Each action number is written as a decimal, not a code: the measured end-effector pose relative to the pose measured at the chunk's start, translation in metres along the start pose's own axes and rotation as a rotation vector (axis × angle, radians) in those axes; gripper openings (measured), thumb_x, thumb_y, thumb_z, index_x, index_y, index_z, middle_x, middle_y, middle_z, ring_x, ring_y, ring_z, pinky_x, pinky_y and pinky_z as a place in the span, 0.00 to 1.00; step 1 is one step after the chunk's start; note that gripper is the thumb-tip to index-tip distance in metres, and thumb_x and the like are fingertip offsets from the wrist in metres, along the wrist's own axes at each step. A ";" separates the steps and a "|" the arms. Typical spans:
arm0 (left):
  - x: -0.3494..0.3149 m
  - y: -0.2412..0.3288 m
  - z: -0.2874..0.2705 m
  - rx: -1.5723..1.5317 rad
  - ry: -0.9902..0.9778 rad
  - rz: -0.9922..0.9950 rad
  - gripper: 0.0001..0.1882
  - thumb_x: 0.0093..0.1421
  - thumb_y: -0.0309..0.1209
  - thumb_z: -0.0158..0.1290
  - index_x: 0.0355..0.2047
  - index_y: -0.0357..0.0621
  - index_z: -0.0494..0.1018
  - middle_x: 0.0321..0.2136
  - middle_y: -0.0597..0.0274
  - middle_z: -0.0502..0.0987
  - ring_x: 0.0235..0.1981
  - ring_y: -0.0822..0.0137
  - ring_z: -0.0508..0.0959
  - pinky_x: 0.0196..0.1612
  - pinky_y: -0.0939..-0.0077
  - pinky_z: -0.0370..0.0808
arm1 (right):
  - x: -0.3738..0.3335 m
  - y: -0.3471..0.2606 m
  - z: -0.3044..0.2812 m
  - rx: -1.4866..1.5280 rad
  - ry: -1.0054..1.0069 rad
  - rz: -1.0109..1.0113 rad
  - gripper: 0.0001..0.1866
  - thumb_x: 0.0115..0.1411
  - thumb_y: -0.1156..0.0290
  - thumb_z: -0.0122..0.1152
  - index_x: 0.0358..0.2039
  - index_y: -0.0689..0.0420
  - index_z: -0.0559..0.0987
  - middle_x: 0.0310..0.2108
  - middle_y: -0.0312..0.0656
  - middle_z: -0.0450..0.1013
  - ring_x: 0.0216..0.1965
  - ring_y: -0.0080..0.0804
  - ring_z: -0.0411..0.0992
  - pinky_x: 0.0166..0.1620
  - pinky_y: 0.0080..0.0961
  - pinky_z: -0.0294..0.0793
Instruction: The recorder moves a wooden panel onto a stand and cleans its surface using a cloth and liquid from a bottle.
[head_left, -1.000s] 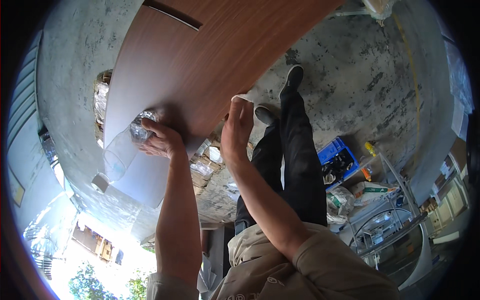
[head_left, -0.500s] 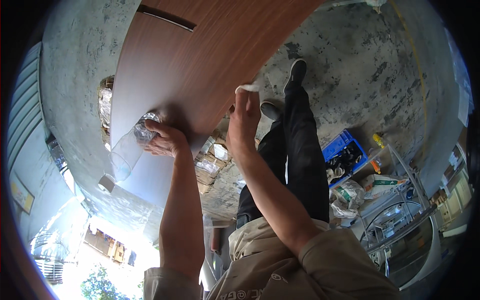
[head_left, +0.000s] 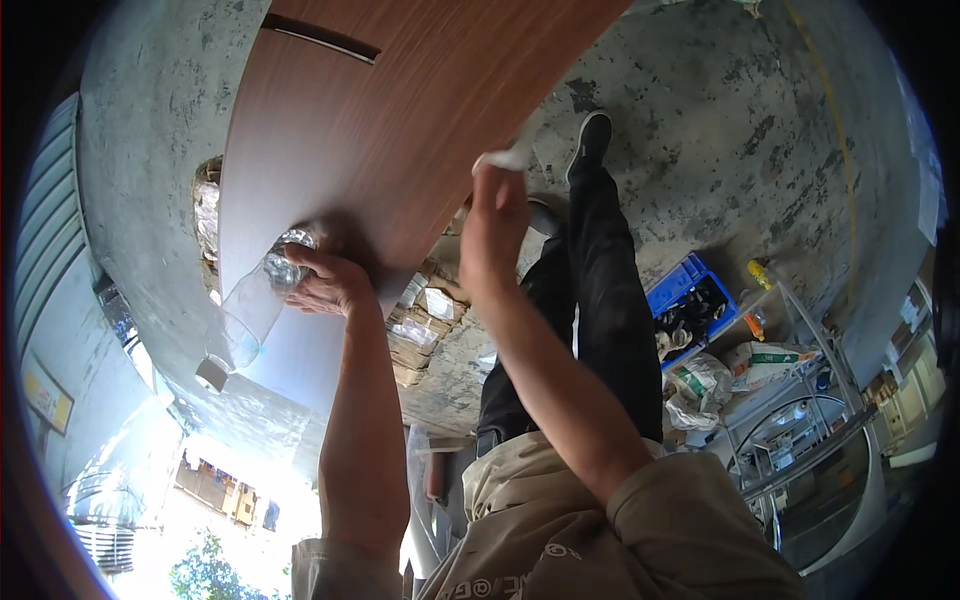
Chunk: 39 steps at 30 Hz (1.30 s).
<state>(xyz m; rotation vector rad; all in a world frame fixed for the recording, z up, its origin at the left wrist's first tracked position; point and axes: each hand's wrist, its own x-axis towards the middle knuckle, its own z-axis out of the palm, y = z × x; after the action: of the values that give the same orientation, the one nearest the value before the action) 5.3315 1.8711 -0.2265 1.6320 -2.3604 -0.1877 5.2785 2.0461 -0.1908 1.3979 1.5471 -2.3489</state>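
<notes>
A see-through plastic bottle (head_left: pixel 245 322) with a whitish cap is gripped near its base by my left hand (head_left: pixel 335 283). It lies tilted over the left side of a brown wood-grain panel (head_left: pixel 370 120), cap end toward the lower left. My right hand (head_left: pixel 494 235) is closed on a small white cloth (head_left: pixel 503 160) at the panel's right edge. Motion blurs the cloth, and I cannot tell whether it touches the edge.
Cardboard bundles (head_left: pixel 428 318) sit under the panel, which has a long dark slot (head_left: pixel 318 40). To my right are a blue crate (head_left: pixel 678 284) of dark pieces, white sacks (head_left: pixel 698 383) and a metal-framed stand (head_left: pixel 800 455). The concrete floor (head_left: pixel 690 140) is stained.
My right hand has moved a little farther away along the panel's right edge with the cloth. My left hand and the bottle have hardly moved.
</notes>
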 end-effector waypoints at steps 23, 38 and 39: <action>-0.002 0.008 -0.001 -0.035 0.027 0.012 0.53 0.62 0.67 0.37 0.60 0.20 0.62 0.52 0.32 0.68 0.56 0.38 0.66 0.61 0.41 0.61 | 0.129 -0.084 0.010 0.191 0.039 -0.208 0.12 0.69 0.61 0.55 0.39 0.57 0.76 0.36 0.32 0.69 0.41 0.22 0.64 0.50 0.24 0.64; 0.006 -0.011 0.012 0.059 0.117 -0.001 0.56 0.63 0.70 0.35 0.63 0.20 0.57 0.55 0.29 0.66 0.59 0.37 0.64 0.64 0.42 0.58 | 0.111 -0.091 0.017 0.100 0.118 -0.174 0.13 0.69 0.63 0.55 0.45 0.59 0.79 0.43 0.31 0.73 0.46 0.20 0.66 0.55 0.24 0.63; 0.005 -0.006 0.013 0.051 0.114 0.001 0.56 0.63 0.70 0.35 0.63 0.20 0.57 0.55 0.29 0.66 0.59 0.37 0.64 0.64 0.42 0.58 | 0.101 -0.081 0.017 0.185 0.122 -0.138 0.17 0.70 0.62 0.56 0.51 0.60 0.78 0.48 0.33 0.74 0.51 0.22 0.68 0.59 0.25 0.63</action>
<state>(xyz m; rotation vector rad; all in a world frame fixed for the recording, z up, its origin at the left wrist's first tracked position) 5.3311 1.8641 -0.2400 1.6185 -2.2984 -0.0333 5.1707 2.1192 -0.1968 1.5449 1.5363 -2.5925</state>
